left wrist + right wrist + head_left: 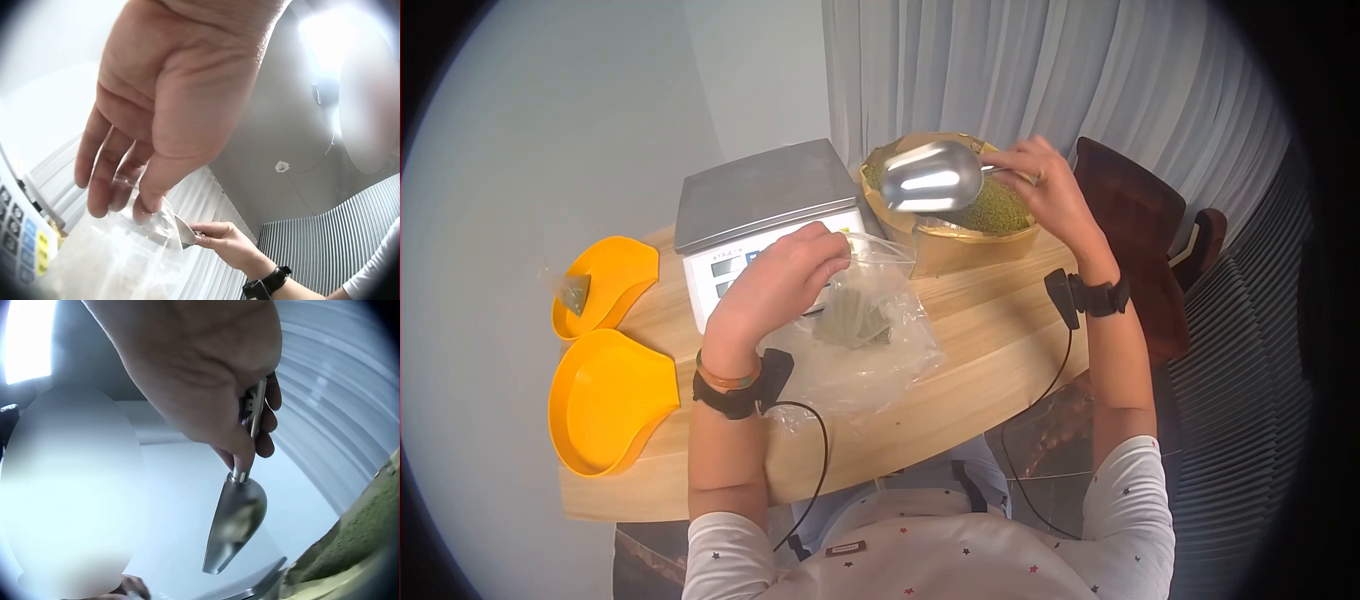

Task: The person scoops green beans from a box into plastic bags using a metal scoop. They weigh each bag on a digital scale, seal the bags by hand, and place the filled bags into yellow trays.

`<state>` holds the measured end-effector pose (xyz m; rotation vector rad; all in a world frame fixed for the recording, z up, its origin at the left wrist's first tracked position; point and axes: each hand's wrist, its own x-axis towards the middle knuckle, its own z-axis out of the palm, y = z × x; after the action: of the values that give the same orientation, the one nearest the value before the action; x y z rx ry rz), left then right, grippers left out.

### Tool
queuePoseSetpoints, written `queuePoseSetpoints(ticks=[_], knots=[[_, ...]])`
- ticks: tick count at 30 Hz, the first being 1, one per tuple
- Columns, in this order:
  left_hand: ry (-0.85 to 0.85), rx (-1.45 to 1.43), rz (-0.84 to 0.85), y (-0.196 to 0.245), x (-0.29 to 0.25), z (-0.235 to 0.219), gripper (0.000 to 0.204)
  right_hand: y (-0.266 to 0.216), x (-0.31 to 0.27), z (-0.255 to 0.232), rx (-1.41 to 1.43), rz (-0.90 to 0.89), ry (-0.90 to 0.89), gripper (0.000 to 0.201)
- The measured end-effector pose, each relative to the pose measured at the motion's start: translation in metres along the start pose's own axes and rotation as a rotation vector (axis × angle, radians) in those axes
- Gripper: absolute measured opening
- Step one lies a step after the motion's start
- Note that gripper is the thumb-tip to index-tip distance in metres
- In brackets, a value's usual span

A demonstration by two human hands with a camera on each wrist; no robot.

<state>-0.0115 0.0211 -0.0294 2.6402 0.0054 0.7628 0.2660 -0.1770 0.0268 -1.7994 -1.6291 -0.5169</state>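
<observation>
My left hand (785, 280) pinches the top edge of a clear plastic bag (905, 345) between thumb and fingers. Low in the bag sits a grey-green mass (852, 320), seen through the crinkled film. My right hand (1045, 190) grips the handle of a shiny metal scoop (933, 177), holding it over a brown paper sack (960, 258) filled with small green beans (995, 212). From the right wrist view, the scoop (236, 524) points downward, its bowl reflecting green. The left wrist view has the scoop's bowl (184, 232) partly behind the plastic bag (119, 256).
A white scale (700, 268) with a grey platform (765, 195) stands behind my left hand. Two yellow trays lie at the left: the near tray (605, 400) and the far tray (625, 265), which holds a small clear packet (575, 293). A dark chair (1135, 220) stands at the right.
</observation>
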Motion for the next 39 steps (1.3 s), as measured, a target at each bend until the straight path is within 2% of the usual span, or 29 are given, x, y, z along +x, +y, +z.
queuePoseSetpoints(ticks=[1,3,4,6,11,14,18,20,21,23,24,27,29,39], knots=[[-0.002,0.003,-0.001,0.000,0.000,0.000,0.011,0.015,0.000,0.002,-0.004,0.001,0.003,0.024],[-0.003,0.006,0.002,0.001,0.001,0.000,0.011,0.045,-0.003,0.008,-0.284,0.067,0.071,0.022],[-0.012,0.013,-0.007,0.001,0.001,-0.001,0.011,0.055,-0.007,0.011,-0.286,0.066,0.074,0.022],[-0.019,0.021,-0.014,0.002,0.001,-0.002,0.011,0.071,-0.013,0.019,-0.566,0.079,0.041,0.024],[-0.004,0.023,0.006,0.002,0.001,0.000,0.011,0.092,-0.029,0.047,-0.640,0.009,-0.024,0.033],[-0.014,0.023,-0.008,0.004,0.001,-0.001,0.011,0.095,-0.036,0.069,-0.537,0.084,-0.059,0.031],[-0.025,0.023,-0.012,0.003,0.001,-0.002,0.011,0.100,-0.044,0.073,-0.403,0.196,-0.025,0.026],[-0.034,-0.021,-0.016,0.002,0.000,-0.001,0.012,0.111,-0.049,0.069,-0.219,0.319,-0.035,0.024],[-0.032,-0.019,-0.015,0.002,0.000,-0.002,0.012,0.117,-0.051,0.068,-0.219,0.317,-0.032,0.024],[-0.077,-0.032,-0.051,0.002,0.000,-0.002,0.013,0.129,-0.056,0.066,0.083,0.463,-0.053,0.023],[-0.076,-0.031,-0.050,0.003,0.000,-0.002,0.013,0.134,-0.059,0.064,0.083,0.463,-0.052,0.023],[-0.077,-0.054,-0.074,0.005,0.001,-0.002,0.015,0.139,-0.065,0.061,0.235,0.533,-0.002,0.023],[-0.067,-0.043,-0.084,0.004,0.001,0.000,0.015,0.132,-0.066,0.056,0.423,0.681,0.071,0.023],[-0.066,0.010,-0.019,-0.003,0.002,0.001,0.013,0.116,-0.063,0.052,0.453,0.648,0.089,0.023]])
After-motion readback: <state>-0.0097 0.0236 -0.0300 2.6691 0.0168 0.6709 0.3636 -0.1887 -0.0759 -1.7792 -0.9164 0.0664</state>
